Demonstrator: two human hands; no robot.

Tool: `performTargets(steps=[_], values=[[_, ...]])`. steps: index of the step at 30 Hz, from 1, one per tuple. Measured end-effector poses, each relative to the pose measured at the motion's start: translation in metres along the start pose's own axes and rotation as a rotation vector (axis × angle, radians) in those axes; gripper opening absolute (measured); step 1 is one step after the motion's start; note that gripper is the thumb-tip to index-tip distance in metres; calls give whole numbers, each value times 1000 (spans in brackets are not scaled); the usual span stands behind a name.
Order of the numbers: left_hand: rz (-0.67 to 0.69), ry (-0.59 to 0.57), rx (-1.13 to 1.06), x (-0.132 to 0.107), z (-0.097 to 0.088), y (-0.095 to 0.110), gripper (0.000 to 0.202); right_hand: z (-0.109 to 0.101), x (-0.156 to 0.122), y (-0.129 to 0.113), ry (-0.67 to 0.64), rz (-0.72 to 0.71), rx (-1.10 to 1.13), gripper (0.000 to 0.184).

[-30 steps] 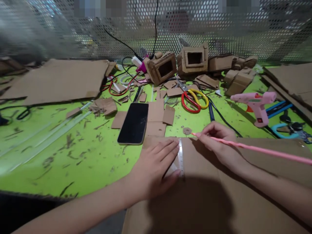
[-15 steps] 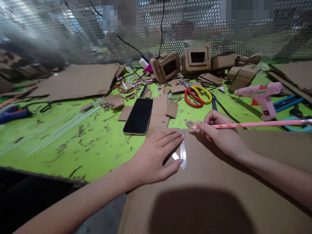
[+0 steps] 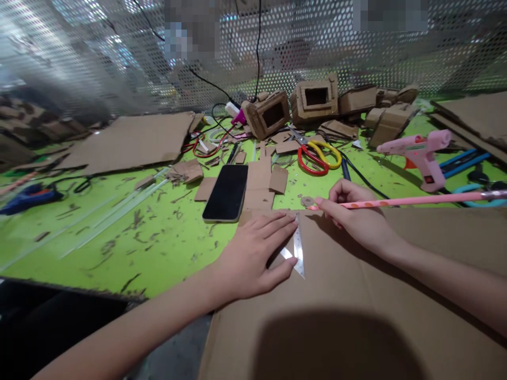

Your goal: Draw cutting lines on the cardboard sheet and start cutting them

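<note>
A large cardboard sheet (image 3: 356,295) lies at the near edge of the green table. My left hand (image 3: 253,253) rests flat on it with fingers stretched out, pressing down a clear triangular ruler (image 3: 298,252). My right hand (image 3: 352,214) pinches a long pink pencil (image 3: 415,200) whose tip sits at the sheet's far edge, just beyond the ruler's top. The pencil's shaft runs off to the right, nearly level.
A black phone (image 3: 226,192) lies face up beyond my left hand among cardboard scraps. Red-and-yellow scissors (image 3: 319,155), a pink glue gun (image 3: 422,153), small cardboard boxes (image 3: 293,105) and a big cardboard sheet (image 3: 134,140) sit farther back. A perforated metal screen (image 3: 119,58) closes off the back.
The pencil has swung from slanting down to the right to nearly level. The ruler has shifted slightly under my left hand. The view has tilted a little.
</note>
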State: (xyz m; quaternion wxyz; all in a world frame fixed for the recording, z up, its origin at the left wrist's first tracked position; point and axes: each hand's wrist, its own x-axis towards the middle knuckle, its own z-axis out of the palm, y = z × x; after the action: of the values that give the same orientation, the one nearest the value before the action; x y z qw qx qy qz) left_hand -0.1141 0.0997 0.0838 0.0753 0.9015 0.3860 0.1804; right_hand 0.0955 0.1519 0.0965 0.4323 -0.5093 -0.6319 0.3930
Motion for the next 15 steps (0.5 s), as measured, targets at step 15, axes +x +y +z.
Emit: performTargets(steps=[15], values=[[25, -44, 38, 3, -2, 2, 52, 2, 0, 3, -20, -10, -15, 29]])
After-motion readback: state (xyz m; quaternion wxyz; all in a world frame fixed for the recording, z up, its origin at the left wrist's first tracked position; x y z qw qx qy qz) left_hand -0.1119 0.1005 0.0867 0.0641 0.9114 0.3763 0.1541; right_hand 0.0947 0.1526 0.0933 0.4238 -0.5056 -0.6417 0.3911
